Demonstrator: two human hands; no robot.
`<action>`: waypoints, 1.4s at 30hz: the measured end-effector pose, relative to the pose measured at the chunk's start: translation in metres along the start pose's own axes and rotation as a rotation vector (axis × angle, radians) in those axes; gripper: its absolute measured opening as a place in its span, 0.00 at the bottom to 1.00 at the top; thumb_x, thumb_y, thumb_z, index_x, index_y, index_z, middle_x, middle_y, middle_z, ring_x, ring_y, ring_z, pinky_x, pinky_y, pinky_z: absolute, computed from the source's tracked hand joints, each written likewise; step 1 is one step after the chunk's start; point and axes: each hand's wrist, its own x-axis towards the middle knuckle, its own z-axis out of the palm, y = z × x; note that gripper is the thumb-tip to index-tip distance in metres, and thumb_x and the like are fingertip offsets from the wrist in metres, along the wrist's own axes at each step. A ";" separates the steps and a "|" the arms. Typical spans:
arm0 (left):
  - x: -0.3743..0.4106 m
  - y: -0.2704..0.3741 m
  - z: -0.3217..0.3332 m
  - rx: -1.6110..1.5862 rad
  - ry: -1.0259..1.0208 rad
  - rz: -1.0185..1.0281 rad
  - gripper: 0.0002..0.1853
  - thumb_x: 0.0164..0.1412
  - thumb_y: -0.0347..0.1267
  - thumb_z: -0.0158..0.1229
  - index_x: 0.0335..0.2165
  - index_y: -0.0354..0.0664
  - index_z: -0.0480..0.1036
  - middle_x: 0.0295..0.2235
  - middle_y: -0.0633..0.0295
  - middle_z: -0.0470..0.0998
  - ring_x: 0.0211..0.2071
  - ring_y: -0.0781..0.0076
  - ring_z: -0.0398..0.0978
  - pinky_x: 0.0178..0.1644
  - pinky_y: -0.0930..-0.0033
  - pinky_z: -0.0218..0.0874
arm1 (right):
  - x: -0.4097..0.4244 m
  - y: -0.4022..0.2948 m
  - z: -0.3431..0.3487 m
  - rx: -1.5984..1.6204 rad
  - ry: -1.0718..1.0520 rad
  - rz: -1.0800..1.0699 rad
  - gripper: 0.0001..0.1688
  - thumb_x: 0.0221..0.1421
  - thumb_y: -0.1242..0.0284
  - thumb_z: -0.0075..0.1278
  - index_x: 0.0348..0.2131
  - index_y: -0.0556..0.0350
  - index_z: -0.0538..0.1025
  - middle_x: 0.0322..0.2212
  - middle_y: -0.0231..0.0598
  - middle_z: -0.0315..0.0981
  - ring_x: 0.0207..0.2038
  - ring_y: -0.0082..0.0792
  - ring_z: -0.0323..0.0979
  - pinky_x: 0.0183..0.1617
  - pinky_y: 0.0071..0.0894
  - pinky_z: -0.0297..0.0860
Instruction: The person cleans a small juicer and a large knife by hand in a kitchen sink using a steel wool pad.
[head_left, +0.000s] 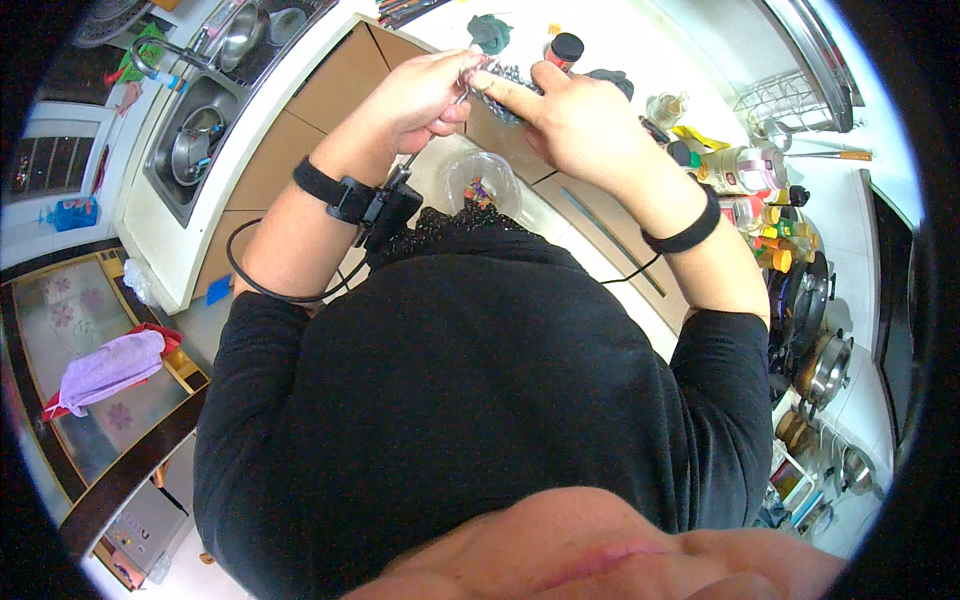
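Both my hands meet over the front edge of the white countertop. My left hand (431, 97) is closed on a thin metal rod (421, 150), whose lower end reaches down beside the wrist. My right hand (574, 120) stretches its fingers to the left hand's fingertips, over a shiny silvery mesh-like item (501, 94). Whether the right fingers grip it cannot be made out. A dark green cloth (489, 34) lies just beyond the hands, and a jar with a black lid (565, 49) stands behind the right hand.
Below the hands is a bin with a clear liner (482, 184), holding colourful waste. A steel sink (196, 142) with pans is at left. Bottles and spice jars (780, 232) crowd the right counter, near a lidded steel pot (825, 367). Black cables hang from both wrist straps.
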 end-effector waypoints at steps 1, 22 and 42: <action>0.003 -0.001 0.000 -0.035 0.033 0.013 0.11 0.67 0.39 0.45 0.37 0.42 0.68 0.23 0.71 0.65 0.15 0.86 0.53 0.13 0.84 0.37 | 0.000 -0.006 0.006 -0.077 0.049 0.044 0.32 0.47 0.72 0.51 0.54 0.36 0.70 0.27 0.46 0.70 0.23 0.44 0.74 0.26 0.37 0.72; 0.008 0.002 0.002 0.194 -0.008 0.072 0.19 0.68 0.44 0.43 0.39 0.41 0.73 0.24 0.71 0.70 0.18 0.86 0.57 0.18 0.82 0.44 | 0.000 -0.010 0.001 0.204 -0.131 0.170 0.29 0.43 0.73 0.52 0.49 0.50 0.71 0.29 0.52 0.74 0.31 0.53 0.74 0.37 0.46 0.72; 0.020 0.013 0.013 -0.093 0.053 0.265 0.22 0.71 0.44 0.35 0.38 0.38 0.71 0.30 0.59 0.75 0.22 0.77 0.68 0.24 0.78 0.59 | 0.006 -0.023 0.042 0.923 0.308 0.228 0.36 0.48 0.81 0.44 0.58 0.43 0.64 0.42 0.47 0.71 0.22 0.34 0.71 0.26 0.30 0.69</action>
